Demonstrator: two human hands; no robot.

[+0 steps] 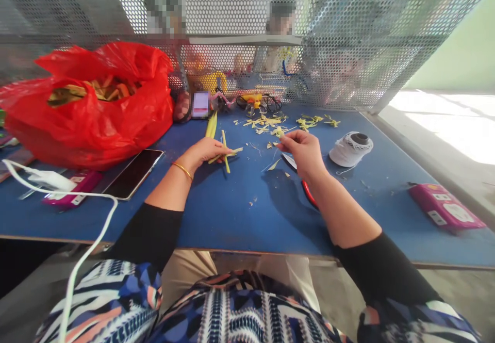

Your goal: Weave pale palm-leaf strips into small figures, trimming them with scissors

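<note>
Between the fingertips of my left hand (209, 150) are pale green leaf strips (225, 163), crossed over one another. My right hand (303, 149) is raised over the table with thumb and fingers pinched together. Whatever it pinches is too small to make out. Below that hand lie scissors with a red handle (309, 194), partly hidden by the wrist. Just beyond my left hand rests a longer yellow-green leaf bundle (211, 125). Cut leaf scraps (266, 123) are scattered past my right hand, and small folded leaf pieces (309, 121) sit to their right.
A spool of white thread (348, 149) stands right of my right hand. On the left are a red plastic bag (127, 121), a phone (133, 174) and a white cable (110, 214). A magenta pack (446, 206) lies far right. Perforated metal mesh (240, 7) borders the back; people sit behind it.
</note>
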